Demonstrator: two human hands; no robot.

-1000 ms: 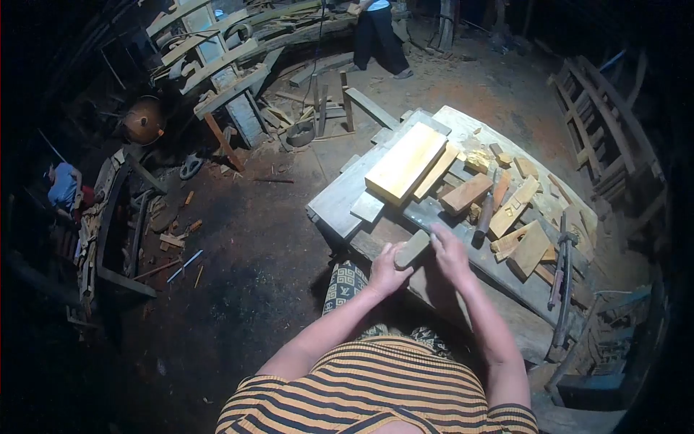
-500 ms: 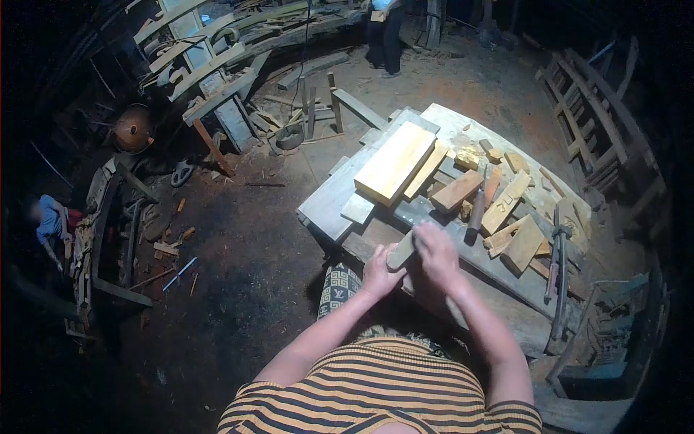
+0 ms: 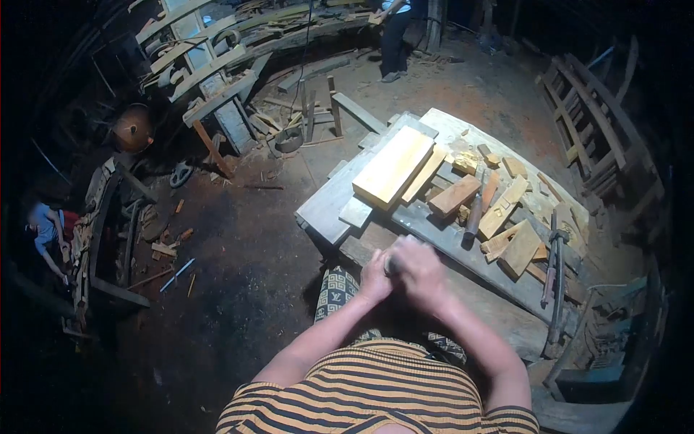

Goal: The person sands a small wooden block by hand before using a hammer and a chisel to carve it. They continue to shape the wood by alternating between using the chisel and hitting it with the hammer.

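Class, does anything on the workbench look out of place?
Yes: right of the large pale block, smaller wood pieces lie at odd angles either side of a dark-handled tool, so that side looks cluttered.

The shirt [image 3: 376,383] is striped — yellow and black. Trousers [image 3: 337,291]: black-and-cream geometric print. The largest block [image 3: 394,165] — pale yellow.

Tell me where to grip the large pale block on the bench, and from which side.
Grip the large pale block by its short ends, probably, coming from the near and far sides at once: it lies flat, and a narrow strip runs close along its right long side, likely leaving little room.
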